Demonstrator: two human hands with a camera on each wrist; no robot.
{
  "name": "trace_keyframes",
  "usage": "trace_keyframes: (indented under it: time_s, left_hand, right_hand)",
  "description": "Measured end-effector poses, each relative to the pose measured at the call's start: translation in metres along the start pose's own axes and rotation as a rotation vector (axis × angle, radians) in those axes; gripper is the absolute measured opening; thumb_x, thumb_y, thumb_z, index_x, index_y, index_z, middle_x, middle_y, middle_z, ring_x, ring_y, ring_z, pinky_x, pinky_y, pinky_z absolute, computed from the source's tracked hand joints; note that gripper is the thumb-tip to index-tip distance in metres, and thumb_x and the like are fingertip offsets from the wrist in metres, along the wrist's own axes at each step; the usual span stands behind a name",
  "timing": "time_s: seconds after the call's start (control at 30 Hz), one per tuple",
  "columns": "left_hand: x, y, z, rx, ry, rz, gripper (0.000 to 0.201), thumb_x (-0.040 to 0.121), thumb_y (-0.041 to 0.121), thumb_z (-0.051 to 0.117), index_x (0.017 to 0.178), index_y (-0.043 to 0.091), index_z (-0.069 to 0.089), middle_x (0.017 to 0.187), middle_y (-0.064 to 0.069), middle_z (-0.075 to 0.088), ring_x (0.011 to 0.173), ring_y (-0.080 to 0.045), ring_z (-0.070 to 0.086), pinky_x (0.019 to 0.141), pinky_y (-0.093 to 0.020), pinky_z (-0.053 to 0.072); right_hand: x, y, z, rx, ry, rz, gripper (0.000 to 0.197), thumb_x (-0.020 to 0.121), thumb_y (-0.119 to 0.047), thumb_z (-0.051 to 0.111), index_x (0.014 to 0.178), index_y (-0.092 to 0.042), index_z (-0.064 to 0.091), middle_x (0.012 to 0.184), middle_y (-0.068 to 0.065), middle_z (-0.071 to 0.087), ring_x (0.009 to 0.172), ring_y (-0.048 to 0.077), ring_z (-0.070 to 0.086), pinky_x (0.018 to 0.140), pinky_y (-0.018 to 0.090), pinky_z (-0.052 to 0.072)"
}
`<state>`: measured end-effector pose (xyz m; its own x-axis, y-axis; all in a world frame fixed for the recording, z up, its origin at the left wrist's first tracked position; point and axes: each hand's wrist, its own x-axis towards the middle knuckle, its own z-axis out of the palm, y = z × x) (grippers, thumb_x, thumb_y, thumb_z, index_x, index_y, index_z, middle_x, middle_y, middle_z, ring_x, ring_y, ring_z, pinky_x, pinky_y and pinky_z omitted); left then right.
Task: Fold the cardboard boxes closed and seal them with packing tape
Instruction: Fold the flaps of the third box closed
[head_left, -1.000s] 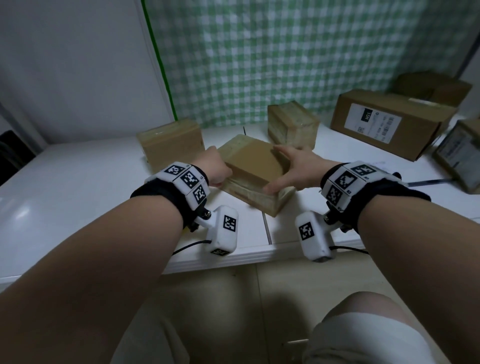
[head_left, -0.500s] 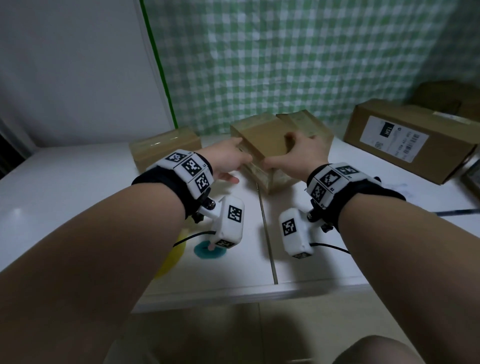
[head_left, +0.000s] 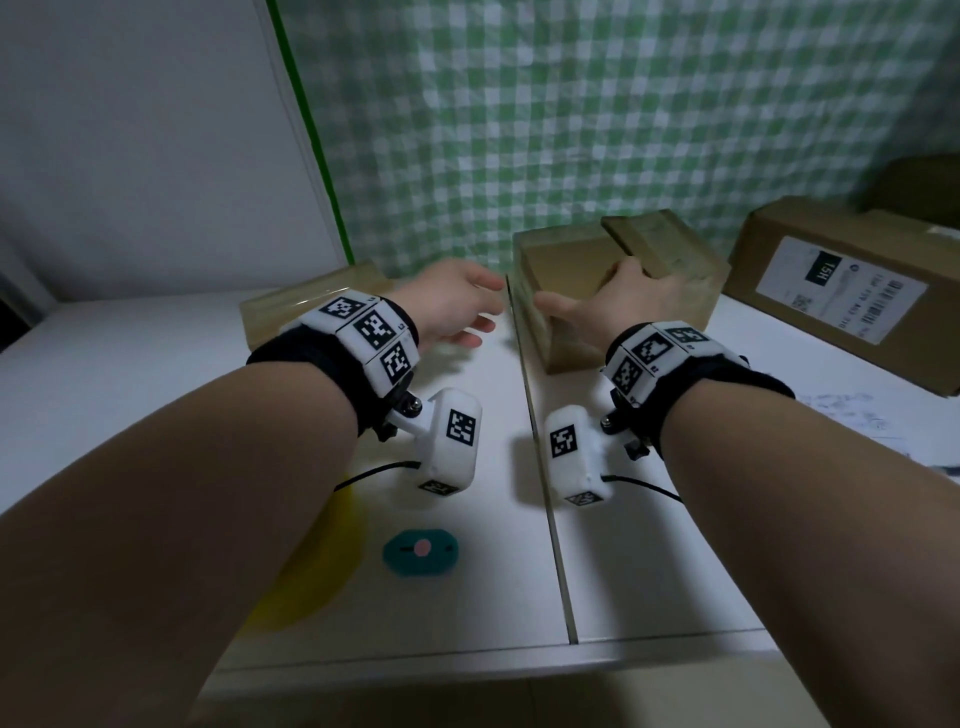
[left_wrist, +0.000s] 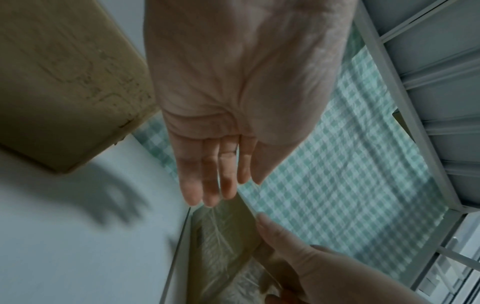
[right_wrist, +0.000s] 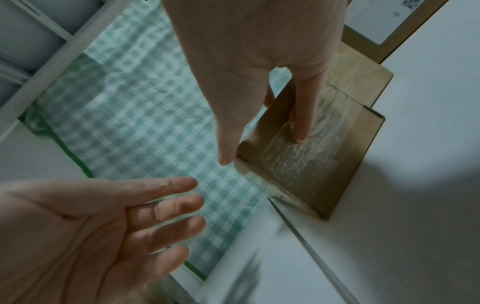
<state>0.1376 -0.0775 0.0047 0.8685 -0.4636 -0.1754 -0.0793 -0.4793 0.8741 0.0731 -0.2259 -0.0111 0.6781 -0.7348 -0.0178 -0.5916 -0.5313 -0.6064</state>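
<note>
Head view: taped box (head_left: 561, 291) at 1 o'clock, sealed; right hand (head_left: 631, 299) fingers straight on it; left hand (head_left: 454, 306) spread, empty; further boxes unclear.

Both forearms reach forward, left hand (head_left: 457, 304) spread with straight fingers, right hand (head_left: 623, 306) flat, thumb extended.

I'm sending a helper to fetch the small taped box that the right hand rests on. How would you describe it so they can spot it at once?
Start at the green checked curtain behind the white table. Just right of the table's centre seam stand two small boxes side by side. Yours is the taped box nearer the seam, under the right hand, smaller than the labelled carton to its right.
</note>
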Motion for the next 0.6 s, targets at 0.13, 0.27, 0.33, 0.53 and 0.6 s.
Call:
trace_keyframes:
  time_s: [0.13, 0.27, 0.33, 0.53, 0.6]
  left_hand:
    - [-0.006, -0.002, -0.012, -0.026, 0.047, 0.063, 0.03, 0.092, 0.006, 0.057, 0.121, 0.009, 0.058, 0.105, -0.006, 0.063, 0.085, -0.015, 0.064, 0.073, -0.027, 0.057]
    - [-0.015, -0.001, -0.048, -0.098, 0.327, 0.166, 0.018, 0.09, 0.005, 0.057, 0.107, 0.009, 0.064, 0.091, -0.006, 0.064, 0.074, -0.015, 0.062, 0.067, -0.025, 0.056]
    - [-0.018, -0.007, -0.072, -0.001, 0.528, 0.147, 0.019, 0.087, 0.009, 0.059, 0.102, 0.016, 0.067, 0.098, -0.005, 0.067, 0.087, -0.018, 0.063, 0.084, -0.033, 0.054]
    - [-0.036, -0.035, -0.119, 0.371, 0.412, -0.316, 0.066, 0.087, 0.026, 0.066, 0.143, 0.011, 0.037, 0.148, -0.013, 0.037, 0.133, -0.032, 0.037, 0.109, -0.043, 0.034]
    - [-0.041, -0.043, -0.121, 0.288, 0.302, -0.392, 0.062, 0.091, 0.028, 0.06, 0.145, 0.014, 0.033, 0.147, -0.012, 0.036, 0.129, -0.033, 0.039, 0.103, -0.048, 0.038]
  right_hand:
    - [0.0, -0.002, 0.0, 0.018, 0.006, 0.03, 0.093, 0.07, -0.068, 0.066, 0.137, -0.009, 0.039, 0.141, 0.018, 0.032, 0.122, 0.028, 0.043, 0.094, 0.04, 0.04]
    - [-0.01, -0.003, -0.005, 0.036, 0.089, -0.02, 0.081, 0.077, -0.061, 0.065, 0.136, -0.011, 0.039, 0.147, 0.017, 0.024, 0.125, 0.028, 0.039, 0.095, 0.036, 0.037]
    - [-0.015, -0.005, -0.004, 0.09, 0.124, -0.089, 0.072, 0.079, -0.054, 0.067, 0.132, -0.012, 0.043, 0.143, 0.015, 0.025, 0.119, 0.028, 0.043, 0.089, 0.032, 0.038]
    - [-0.032, -0.018, 0.012, 0.144, -0.104, -0.256, 0.052, 0.085, -0.037, 0.066, 0.126, -0.011, 0.049, 0.136, 0.011, 0.026, 0.094, 0.022, 0.05, 0.09, 0.029, 0.046]
    - [-0.04, -0.022, 0.017, 0.11, -0.198, -0.306, 0.05, 0.086, -0.036, 0.064, 0.128, -0.012, 0.05, 0.137, 0.01, 0.028, 0.096, 0.021, 0.051, 0.09, 0.028, 0.045]
